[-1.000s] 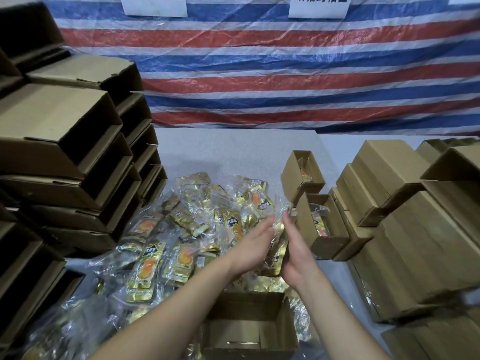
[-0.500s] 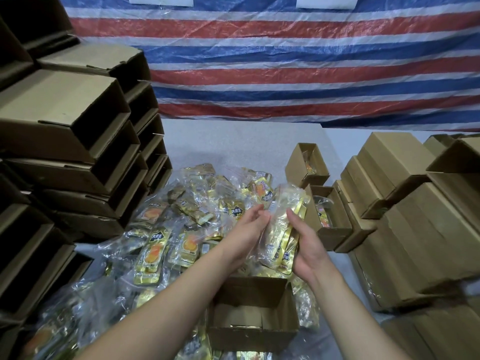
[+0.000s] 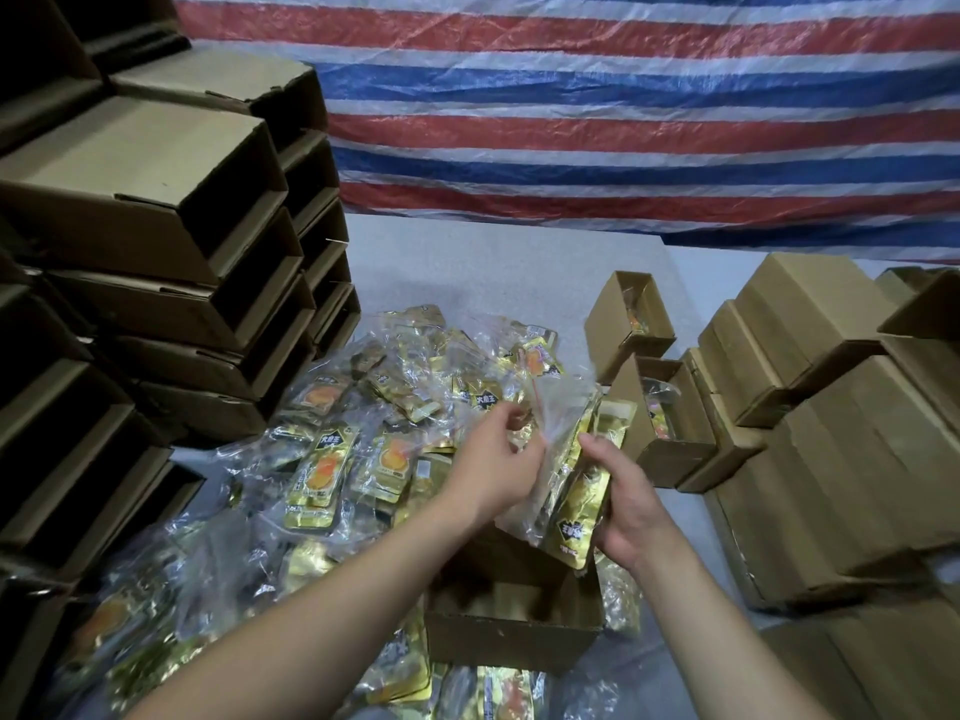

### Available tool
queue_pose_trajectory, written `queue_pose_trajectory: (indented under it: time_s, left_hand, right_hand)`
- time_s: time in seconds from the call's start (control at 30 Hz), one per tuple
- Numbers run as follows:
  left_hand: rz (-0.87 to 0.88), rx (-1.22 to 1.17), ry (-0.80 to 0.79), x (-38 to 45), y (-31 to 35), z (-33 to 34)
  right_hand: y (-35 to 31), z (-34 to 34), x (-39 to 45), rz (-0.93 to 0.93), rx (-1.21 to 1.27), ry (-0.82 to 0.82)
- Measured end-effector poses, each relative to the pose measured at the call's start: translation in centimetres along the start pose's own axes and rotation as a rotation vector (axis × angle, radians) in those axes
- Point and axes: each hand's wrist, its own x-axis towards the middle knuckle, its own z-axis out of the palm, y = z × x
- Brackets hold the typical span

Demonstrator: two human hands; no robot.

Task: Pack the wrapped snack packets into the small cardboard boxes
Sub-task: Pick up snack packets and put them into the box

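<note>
Above the open box, just beyond its far wall: right hand grips the clear-bagged gold packets upright, left hand pinches the bag's top film. Lower bottom-first, keep packets squared together, tuck loose film inside
</note>
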Motion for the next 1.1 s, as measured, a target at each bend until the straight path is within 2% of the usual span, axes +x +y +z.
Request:
queue_pose_trajectory:
  time_s: [0.13,0.27,0.4,0.5,0.57,0.8,0.97,1.1]
  left_hand:
    - [0.059,0.061,-0.077,0.2,-1.5,-2.5]
    - [0.026,0.144,-0.187,-0.5,-4.8,-4.9]
    - [-0.022,0.306,-0.422,-1.3,-8.6,-5.6]
    - [-0.088,0.322,-0.509,-2.2,-10.9,-5.6]
    - [-0.092,0.309,-0.498,-2.4,-11.6,-5.6]
    - [-0.032,0.297,-0.465,-2.5,-11.8,-4.8]
    - [-0.008,0.298,-0.381,-2.7,-12.1,-4.4]
    - [-0.003,0.283,-0.361,-2.9,-12.5,-4.2]
  right_hand:
    - [-0.1,0.1,-0.8,-0.022,-0.341,0.035]
    - [-0.5,0.4,-1.6,-0.024,-0.566,-0.041]
    - [-0.2,0.9,-1.3,0.040,-0.970,-0.234]
    - [1.2,1.6,-0.8,0.070,-1.257,-0.379]
    - [2.3,1.6,-0.3,0.122,-1.378,-0.452]
    - [5.3,1.6,2.4,0.482,-1.713,-0.652]
    - [9.2,1.2,4.1,0.572,-1.883,-0.626]
    - [11.9,-0.2,4.4,0.649,-1.789,-0.559]
